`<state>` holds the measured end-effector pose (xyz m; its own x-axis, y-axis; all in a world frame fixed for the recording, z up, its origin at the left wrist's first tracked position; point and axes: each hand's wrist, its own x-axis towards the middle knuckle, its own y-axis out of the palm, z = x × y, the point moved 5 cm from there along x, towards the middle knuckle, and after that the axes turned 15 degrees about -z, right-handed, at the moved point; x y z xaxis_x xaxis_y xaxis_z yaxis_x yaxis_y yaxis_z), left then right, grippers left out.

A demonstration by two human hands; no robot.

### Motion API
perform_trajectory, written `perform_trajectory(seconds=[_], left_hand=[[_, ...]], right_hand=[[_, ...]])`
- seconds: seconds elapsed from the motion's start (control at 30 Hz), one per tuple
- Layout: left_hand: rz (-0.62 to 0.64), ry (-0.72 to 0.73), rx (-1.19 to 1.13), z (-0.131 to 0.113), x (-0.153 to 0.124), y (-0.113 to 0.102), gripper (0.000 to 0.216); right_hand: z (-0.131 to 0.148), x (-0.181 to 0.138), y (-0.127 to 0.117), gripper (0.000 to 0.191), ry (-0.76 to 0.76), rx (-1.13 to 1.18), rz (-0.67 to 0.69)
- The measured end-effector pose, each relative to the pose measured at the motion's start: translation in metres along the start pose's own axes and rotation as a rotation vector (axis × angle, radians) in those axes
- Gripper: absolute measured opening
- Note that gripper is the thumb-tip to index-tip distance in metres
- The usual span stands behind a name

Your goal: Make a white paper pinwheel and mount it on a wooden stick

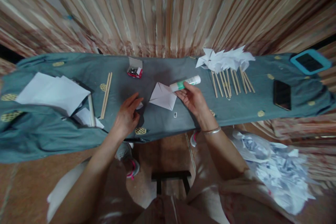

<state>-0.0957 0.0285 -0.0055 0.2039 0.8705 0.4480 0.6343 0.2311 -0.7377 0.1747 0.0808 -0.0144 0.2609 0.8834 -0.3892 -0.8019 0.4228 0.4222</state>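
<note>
A white glue stick (181, 84) with a green band is held in my right hand (193, 98), just above the right side of a folded white paper square (163, 98). Crease or cut lines run across the square, which lies on the cloth. My left hand (128, 114) is to the left of the paper with its fingers curled. At its fingertips shows a small white piece (140, 105), partly hidden and too small to name.
A small red box (135, 71) of metal bits stands open behind. Two wooden sticks (106, 95) and white paper sheets (55, 92) lie left. Several paper pinwheels (225, 60) on sticks, a phone (282, 94) and a blue-framed device (311, 62) are right. A bag of white paper (278, 171) sits below.
</note>
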Motion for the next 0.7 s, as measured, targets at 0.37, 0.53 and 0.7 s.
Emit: perform_trajectory(seconds=[0.37, 0.53, 0.7], left_hand=[[-0.132, -0.056, 0.043, -0.011, 0.010, -0.008, 0.029], [-0.166, -0.065, -0.026, -0.028, 0.013, -0.005, 0.029], [-0.221, -0.053, -0.079, -0.037, 0.015, -0.001, 0.033]], right_hand=[[-0.018, -0.032, 0.023, 0.042, 0.095, -0.062, 0.088], [-0.026, -0.042, 0.033, 0.047, 0.134, -0.014, 0.102], [-0.027, -0.047, 0.036, 0.047, 0.144, 0.012, 0.149]])
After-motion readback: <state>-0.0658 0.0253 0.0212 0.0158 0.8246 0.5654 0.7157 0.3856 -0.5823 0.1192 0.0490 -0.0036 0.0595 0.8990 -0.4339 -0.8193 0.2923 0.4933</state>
